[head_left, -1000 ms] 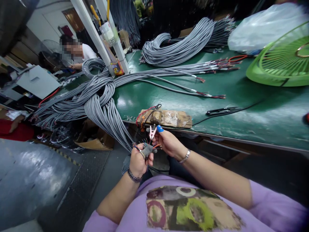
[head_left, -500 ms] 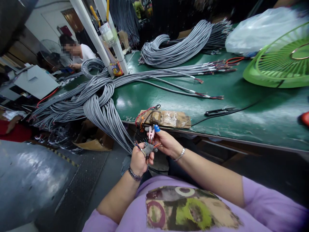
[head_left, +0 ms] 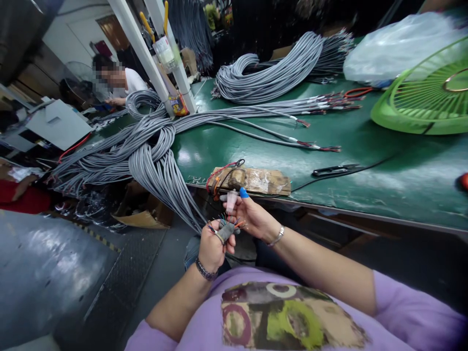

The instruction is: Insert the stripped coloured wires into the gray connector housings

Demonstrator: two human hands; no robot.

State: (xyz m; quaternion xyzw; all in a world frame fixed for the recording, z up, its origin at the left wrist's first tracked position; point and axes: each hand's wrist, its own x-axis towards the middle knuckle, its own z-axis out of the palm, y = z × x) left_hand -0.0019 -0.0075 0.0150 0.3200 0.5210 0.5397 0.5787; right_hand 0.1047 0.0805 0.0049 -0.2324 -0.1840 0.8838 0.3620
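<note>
My left hand point(head_left: 211, 247) is closed around a grey cable end point(head_left: 225, 232) in front of the bench edge. Thin coloured wires point(head_left: 238, 224) fan out from it toward the bench and to the right. In my right hand point(head_left: 254, 218), thumb and fingers pinch a small pale pink clip point(head_left: 231, 201), blurred now, just above the wires. A blue cover point(head_left: 243, 192) wraps the right thumb tip. Directly beyond the hands, a worn wooden block point(head_left: 268, 181) lies at the bench edge, with red and black leads point(head_left: 223, 170) at its left end.
Looped grey cables point(head_left: 157, 156) hang over the edge of the green bench point(head_left: 365, 195) at left. A coiled bundle point(head_left: 270, 73) lies behind. Black snips point(head_left: 332, 170) and a green fan point(head_left: 420, 107) are right. A person point(head_left: 124, 83) sits far left.
The right hand and pink clip have shifted slightly up and away from the cable end, and the fanned wires show more plainly. The left hand keeps its hold.
</note>
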